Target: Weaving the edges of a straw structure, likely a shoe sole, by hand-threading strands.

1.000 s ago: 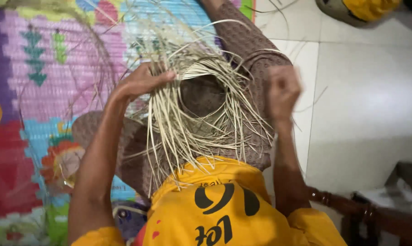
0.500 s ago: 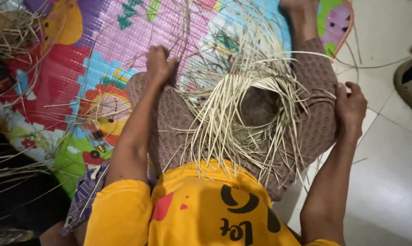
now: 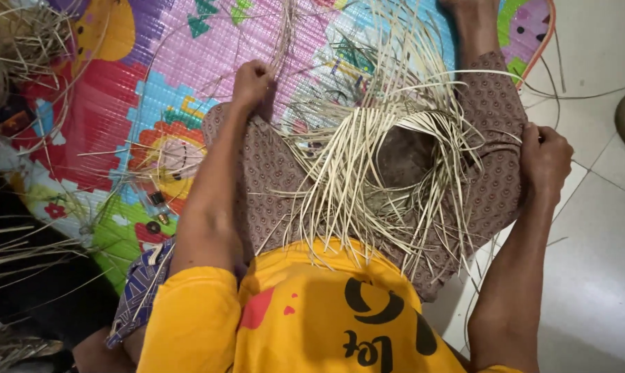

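Straw-pale strips point(image 3: 368, 173) fan between hands. Left hand point(image 3: 252, 81) fisted, pinching strips; right hand point(image 3: 546, 160) clenched, strip grip unclear. Woven centre point(image 3: 406, 155) half hidden.

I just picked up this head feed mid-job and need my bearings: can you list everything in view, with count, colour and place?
half-woven basket: one, pale straw, on the lap, loose strips fanning out around a round opening
play mat: one, pink, blue, red and green with cartoon pictures, on the floor, upper left
loose straw strips: several bundles, pale tan, along the left edge
small dark bits: a few, on the mat's green part; too small to tell what
tile floor: pale grey, right side
patterned trousers: brown, over both legs
yellow shirt: one, dark print, bottom centre
left hand: closed on strips, upper centre
right hand: closed at the right knee, on strips as far as I can tell
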